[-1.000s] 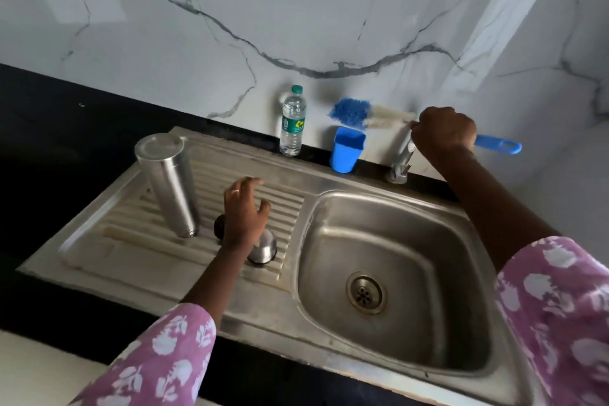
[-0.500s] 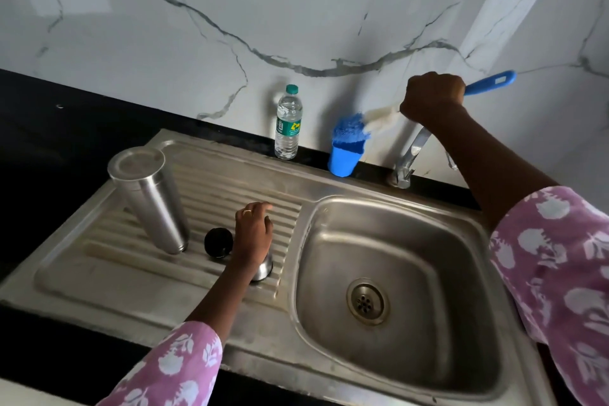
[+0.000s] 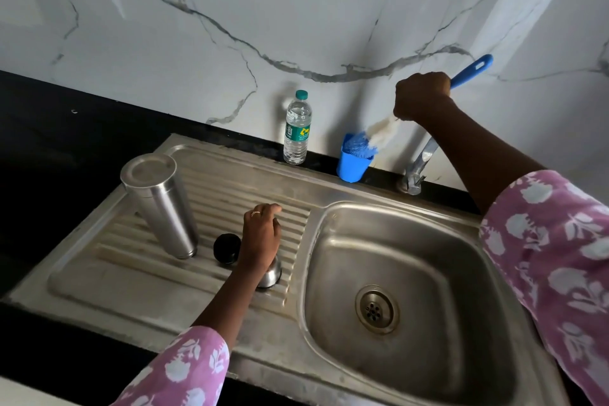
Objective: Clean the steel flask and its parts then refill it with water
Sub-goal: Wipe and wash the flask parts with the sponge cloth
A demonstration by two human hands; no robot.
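Right hand grips brush, bristle end entering blue cup below it. Left hand grasps steel cap; flask upside down, left of it. Scrubbing seems finished; refill next.

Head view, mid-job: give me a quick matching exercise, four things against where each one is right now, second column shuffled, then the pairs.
Things:
1. steel flask
2. black cap
3. bottle brush
4. water bottle

Places:
A. bristle end dipping into the blue cup, handle in the right hand
B. on the black counter by the wall
C. upside down on the drainboard
D. on the drainboard, just left of the left hand

Pairs: 1-C, 2-D, 3-A, 4-B
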